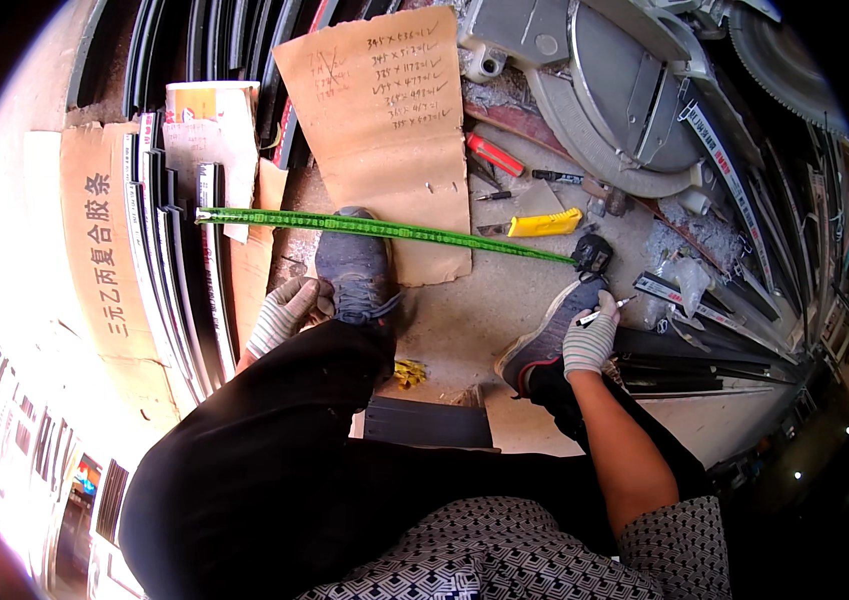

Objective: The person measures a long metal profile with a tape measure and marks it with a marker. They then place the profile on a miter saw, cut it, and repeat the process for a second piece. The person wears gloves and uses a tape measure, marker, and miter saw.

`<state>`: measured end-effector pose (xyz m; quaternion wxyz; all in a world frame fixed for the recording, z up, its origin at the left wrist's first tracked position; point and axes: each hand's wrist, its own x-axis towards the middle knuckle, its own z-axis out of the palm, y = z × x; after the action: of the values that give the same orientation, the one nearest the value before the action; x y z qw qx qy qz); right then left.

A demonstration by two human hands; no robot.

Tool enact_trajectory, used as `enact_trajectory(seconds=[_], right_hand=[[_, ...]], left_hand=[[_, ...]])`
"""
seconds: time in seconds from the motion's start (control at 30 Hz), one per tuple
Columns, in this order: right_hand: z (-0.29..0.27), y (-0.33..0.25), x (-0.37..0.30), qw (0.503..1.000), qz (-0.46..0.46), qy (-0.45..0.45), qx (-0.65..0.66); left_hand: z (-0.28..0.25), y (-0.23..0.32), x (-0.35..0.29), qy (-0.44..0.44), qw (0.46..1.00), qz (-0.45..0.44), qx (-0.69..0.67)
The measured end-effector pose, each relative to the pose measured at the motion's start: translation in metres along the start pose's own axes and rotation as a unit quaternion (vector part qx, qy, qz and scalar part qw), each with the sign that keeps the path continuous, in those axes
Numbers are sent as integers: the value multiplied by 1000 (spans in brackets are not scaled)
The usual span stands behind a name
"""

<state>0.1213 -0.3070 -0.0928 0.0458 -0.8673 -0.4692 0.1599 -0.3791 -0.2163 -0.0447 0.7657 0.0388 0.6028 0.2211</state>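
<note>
My right hand [589, 343], in a striped knit glove, is closed round a marker pen [589, 319] beside my right shoe [547, 338]. Just ahead of it sits the black case of a tape measure [592, 254]. Its green blade [384, 230] runs out to the left, passing over the toe of my left shoe [352, 262], and its end reaches a black strip [210, 210]. Gloved likewise, my left hand [284, 315] is beside the left shoe with its fingers curled together; whether something is between them is hidden.
A brown cardboard sheet [394, 130] with handwriting lies ahead. Right of it are a yellow utility knife [544, 222], a red-handled tool [495, 155] and a black marker [557, 177]. A miter saw [614, 100] stands far right. Strip bundles lie on both sides; a cardboard box [104, 270] is left.
</note>
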Motion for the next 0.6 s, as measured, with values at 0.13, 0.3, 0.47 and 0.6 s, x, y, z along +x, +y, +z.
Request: enact_trajectory(seconds=[0.13,0.3,0.47,0.6], right_hand=[[-4,-11,2,1000,3,9,-22],[-3,-6,5,999,-10,27,-24],[-17,-19,14,999,36,15,16],[-25,-34,23,992,34,49,114]], left_hand=[[3,1,0,5,1000,-4,5],[3,2,2,5,999,5,41],[1,1,6,9,996,19,82],[9,15,7,13,982,37,183]])
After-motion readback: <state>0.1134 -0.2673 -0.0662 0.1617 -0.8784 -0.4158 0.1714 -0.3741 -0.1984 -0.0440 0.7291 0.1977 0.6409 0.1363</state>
